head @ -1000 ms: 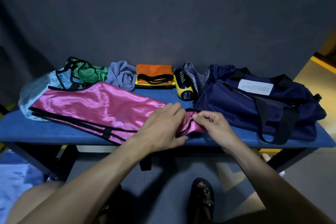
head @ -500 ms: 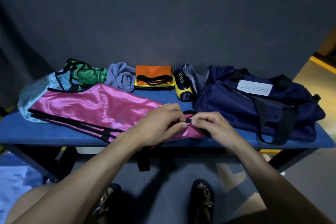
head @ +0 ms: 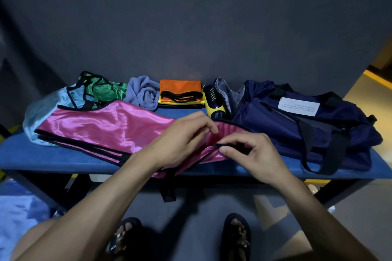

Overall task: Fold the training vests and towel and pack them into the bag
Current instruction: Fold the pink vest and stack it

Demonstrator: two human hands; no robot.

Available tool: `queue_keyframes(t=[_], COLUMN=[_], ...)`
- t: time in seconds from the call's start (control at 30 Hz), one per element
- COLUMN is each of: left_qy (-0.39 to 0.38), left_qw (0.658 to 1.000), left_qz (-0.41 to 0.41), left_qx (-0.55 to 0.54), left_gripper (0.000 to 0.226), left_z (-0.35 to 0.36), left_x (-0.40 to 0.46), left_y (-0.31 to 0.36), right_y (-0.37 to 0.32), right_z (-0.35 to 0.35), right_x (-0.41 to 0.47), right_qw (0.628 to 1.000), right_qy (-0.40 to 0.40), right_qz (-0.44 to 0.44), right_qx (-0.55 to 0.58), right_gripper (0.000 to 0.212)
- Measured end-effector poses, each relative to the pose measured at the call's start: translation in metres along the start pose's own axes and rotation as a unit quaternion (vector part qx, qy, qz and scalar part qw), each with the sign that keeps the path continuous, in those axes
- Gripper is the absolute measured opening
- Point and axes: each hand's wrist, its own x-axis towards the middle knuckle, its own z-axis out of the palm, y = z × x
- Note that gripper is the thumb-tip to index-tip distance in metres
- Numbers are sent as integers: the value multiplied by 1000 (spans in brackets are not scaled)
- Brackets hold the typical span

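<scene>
Both hands, left hand (head: 180,140) and right hand (head: 252,154), pinch the shiny pink satin vest (head: 101,127); match black trim edges, then fold toward nine o'clock.

A single head-worn, wide-angle view is given, aimed forward and down, close over the blue bench (head: 53,159) set against a dark wall (head: 191,27).

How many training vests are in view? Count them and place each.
5: pink vest in front, light blue vest far left, green vest behind it, orange vest stacked on yellow vest. Others may be hidden.
</scene>
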Motion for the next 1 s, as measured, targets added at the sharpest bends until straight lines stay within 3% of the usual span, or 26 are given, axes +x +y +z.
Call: queue_keyframes(t=[0.13,0.23,0.37,0.57,0.73,0.93,1.0], left_qy=[9,21,32,43,63,45,49], left_qw=[1000,1000,999,999,997,984,983], left_qz=[1,-13,-16,-15,-23,-121,-129], left_qx=[-9,-7,12,23,38,-124,-117], left_gripper=[29,48,57,42,33,19,10], left_z=[-2,0,-2,-1,4,-3,-6], left_x=[1,1,1,2,4,-2,-3], left_y=[2,6,7,8,6,-3,-6], right_y=[-9,-10,-10,-8,-5,-1,-1], right_z=[4,8,6,7,9,5,4], right_x=[9,15,20,25,28,25,25], right_qw=[985,984,996,998,996,995,995], right_qy=[41,72,43,-2,35,59,63], right_qz=[-124,-104,-70,-32,-51,-72,-71], right_qx=[-113,-125,-44,48,58,32,34], right_gripper=[16,19,9,4,5,6,8])
